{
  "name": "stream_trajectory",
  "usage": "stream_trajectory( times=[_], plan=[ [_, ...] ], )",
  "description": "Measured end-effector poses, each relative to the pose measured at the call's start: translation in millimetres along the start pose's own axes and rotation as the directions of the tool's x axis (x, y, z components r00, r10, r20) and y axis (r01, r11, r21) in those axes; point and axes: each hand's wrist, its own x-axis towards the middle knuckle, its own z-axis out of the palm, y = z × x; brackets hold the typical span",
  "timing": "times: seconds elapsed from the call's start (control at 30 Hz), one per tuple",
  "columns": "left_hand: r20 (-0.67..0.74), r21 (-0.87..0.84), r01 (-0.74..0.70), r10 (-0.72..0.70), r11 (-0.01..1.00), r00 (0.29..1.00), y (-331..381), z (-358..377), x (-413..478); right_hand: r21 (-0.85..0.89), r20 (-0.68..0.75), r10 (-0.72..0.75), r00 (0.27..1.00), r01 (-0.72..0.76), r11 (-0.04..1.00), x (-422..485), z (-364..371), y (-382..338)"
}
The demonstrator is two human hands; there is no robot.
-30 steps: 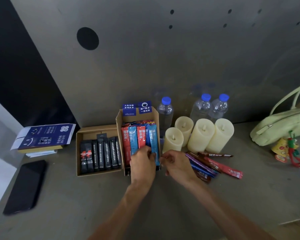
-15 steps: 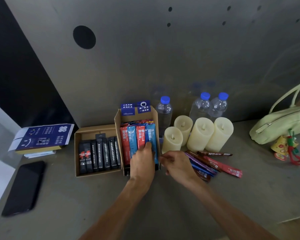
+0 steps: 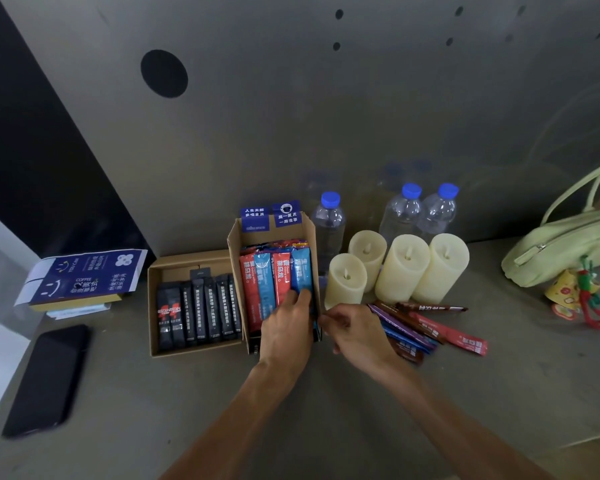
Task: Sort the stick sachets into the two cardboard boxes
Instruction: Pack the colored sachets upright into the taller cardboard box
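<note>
Found left hand (image 3: pixel 286 327) over lower ends of coloured sachets (image 3: pixel 274 275) in taller box (image 3: pixel 235 244), hiding them; couldn't tell grip. Saw right hand (image 3: pixel 357 336) curled at box's right wall, grip contents unclear. Noted loose sachets (image 3: pixel 430 329) on worktop (image 3: pixel 499 393), partly covered.

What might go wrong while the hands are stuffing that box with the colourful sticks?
The tall box looks crammed with colourful sachets, so the left hand pressing on them might bend one or tip the box. The right hand works close to the candles; a bump might topple one into the bottles.
</note>
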Motion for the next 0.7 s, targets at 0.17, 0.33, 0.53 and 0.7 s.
stream_trajectory(
  times=[0.17,0.33,0.53,0.7],
  plan=[
    [-0.014,-0.041,-0.026,0.026,0.999,1.000,2.4,-3.7,-2.7,-0.022,0.006,0.036,0.999,-0.036,0.999,-7.3,-4.2,11.6],
    [-0.120,-0.161,-0.040,0.020,0.986,0.993,4.1,-11.8,-23.2,-0.068,-0.019,0.090,0.996,-0.092,0.993,-25.2,-28.8,40.9],
    [-0.037,-0.194,-0.318,0.317,0.928,0.948,36.0,16.5,-50.0,-0.282,-0.175,0.095,0.980,-0.142,0.949,-43.5,-63.6,80.8],
    [0.169,-0.037,-0.421,0.421,0.906,0.891,59.9,60.3,-39.6,-0.370,-0.253,0.159,0.954,-0.247,0.895,-57.4,-70.6,101.7]
  ],
)
